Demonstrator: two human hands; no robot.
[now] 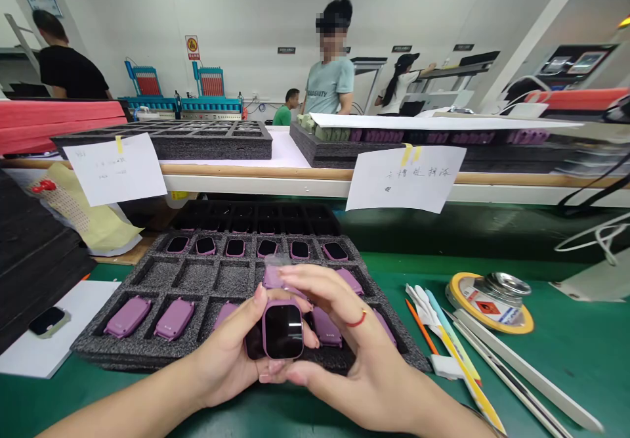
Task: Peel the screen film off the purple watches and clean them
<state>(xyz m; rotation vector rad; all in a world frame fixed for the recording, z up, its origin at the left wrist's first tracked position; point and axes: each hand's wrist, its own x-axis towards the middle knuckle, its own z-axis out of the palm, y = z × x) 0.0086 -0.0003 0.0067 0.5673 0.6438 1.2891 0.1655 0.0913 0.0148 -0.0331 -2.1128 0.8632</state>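
In the head view, my left hand (221, 352) is closed around a purple smartwatch body (283, 330), its black screen facing me. A second dark-screened watch body (254, 343) shows partly behind it, against my left fingers. My right hand (344, 333) arches around the right side with fingers and thumb apart; whether it touches the watch is unclear. By its upper fingertips is a small piece of clear film (278, 261); I cannot tell if it is held. Beneath both hands lies a black foam tray (197, 352) with purple watch bodies, some face down, others screen up.
On the right lie a roll of tape (457, 300) with a metal-topped container, an orange stick (420, 326), brushes and long white strips (531, 372). At left, another watch (49, 322) rests on white paper (29, 352). A shelf edge (305, 185) crosses ahead; several people are beyond.
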